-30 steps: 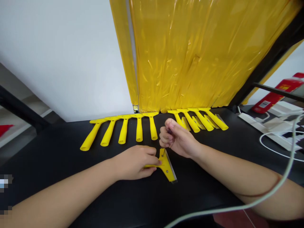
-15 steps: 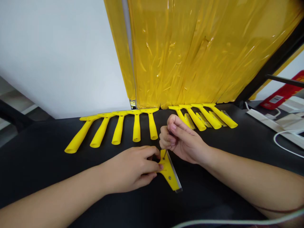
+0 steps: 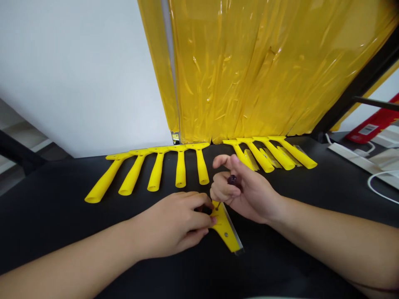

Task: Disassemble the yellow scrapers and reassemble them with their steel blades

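Below the row of yellow scraper handles (image 3: pixel 156 170), two hands work on a single scraper.

The left hand (image 3: pixel 170 224) presses its curled fingers onto the scraper (image 3: pixel 225 230), which lies on the black table (image 3: pixel 46 236) nearest the row's right end. The right hand (image 3: pixel 246 189) pinches a dark-handled screwdriver (image 3: pixel 232 180), its tip at the scraper's upper hole.

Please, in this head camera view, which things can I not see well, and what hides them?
Head view:
The yellow scraper: its neck is hidden under the left hand.
The small screwdriver: its handle is partly hidden by the right hand, and its tip is too small to make out.
The red package: cut off by the right edge, and its label is too small to read.
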`<move>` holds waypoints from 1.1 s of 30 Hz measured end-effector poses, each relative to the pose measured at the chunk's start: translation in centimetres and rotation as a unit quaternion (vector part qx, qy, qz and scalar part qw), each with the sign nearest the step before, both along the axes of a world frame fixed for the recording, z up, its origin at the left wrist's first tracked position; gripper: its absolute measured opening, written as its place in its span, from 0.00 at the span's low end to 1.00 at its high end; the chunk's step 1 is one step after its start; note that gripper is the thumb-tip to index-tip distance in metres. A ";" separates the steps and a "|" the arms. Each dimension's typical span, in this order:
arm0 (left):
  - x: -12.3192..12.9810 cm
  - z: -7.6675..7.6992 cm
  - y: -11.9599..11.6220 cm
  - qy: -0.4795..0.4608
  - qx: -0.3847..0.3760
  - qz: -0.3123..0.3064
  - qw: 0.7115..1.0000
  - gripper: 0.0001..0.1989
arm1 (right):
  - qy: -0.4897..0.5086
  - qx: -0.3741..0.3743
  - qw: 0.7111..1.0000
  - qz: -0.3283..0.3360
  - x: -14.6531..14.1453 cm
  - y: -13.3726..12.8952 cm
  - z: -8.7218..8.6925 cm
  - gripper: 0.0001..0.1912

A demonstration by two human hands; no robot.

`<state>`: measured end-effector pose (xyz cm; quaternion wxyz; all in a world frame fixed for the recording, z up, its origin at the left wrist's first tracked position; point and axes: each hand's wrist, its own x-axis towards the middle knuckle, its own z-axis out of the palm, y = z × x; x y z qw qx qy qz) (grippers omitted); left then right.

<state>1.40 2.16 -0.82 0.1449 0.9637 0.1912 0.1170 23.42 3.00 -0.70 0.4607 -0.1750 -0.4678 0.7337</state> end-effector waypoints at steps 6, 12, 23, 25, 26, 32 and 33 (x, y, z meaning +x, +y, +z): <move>0.1 -0.1 0.0 -0.007 0.019 -0.006 1.000 0.11 | 0.025 0.015 0.999 -0.018 -0.1 0.8 -0.3 0.16; 0.2 0.0 0.1 -0.004 0.004 -0.013 1.000 0.11 | 0.008 0.025 1.000 0.016 0.2 1.6 -0.7 0.15; 0.1 -0.2 0.1 -0.004 -0.012 -0.016 1.000 0.12 | 0.025 0.020 0.999 -0.010 -0.2 0.5 -0.2 0.15; 0.1 -0.2 0.1 -0.004 -0.011 -0.015 1.000 0.12 | 0.016 0.016 1.000 -0.004 -0.2 0.7 -0.2 0.17; 0.1 -0.3 0.1 -0.004 -0.011 -0.015 1.000 0.12 | 0.021 0.005 1.000 0.002 -0.1 0.7 -0.2 0.18; 0.1 -0.3 0.2 -0.006 -0.010 -0.014 1.000 0.11 | 0.055 -0.004 0.998 0.014 -0.1 0.1 0.0 0.11; 0.1 -0.4 0.2 -0.007 -0.008 -0.013 1.000 0.11 | 0.046 0.007 0.999 0.005 0.0 0.3 0.0 0.12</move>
